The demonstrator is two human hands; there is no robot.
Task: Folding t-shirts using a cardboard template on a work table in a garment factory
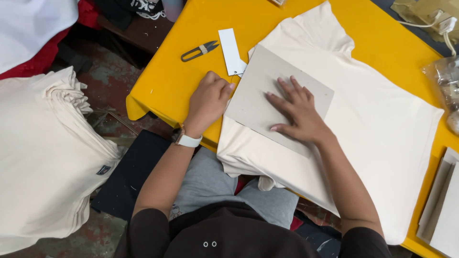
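A cream T-shirt (pixel 382 129) lies spread flat on a yellow table (pixel 181 81). A grey cardboard sheet (pixel 258 91) rests on the shirt's left part. My right hand (pixel 299 112) presses flat on the cardboard with fingers spread. My left hand (pixel 209 100), with a white wristwatch on the wrist, is curled at the cardboard's left edge, its fingers gripping the edge of the shirt there.
Small thread snips (pixel 198 51) and a white paper tag (pixel 231 51) lie on the table beyond my left hand. A tall stack of folded cream shirts (pixel 43 157) stands at the left. More cardboard sheets (pixel 442 205) sit at the right edge, a plastic bag (pixel 444 86) above them.
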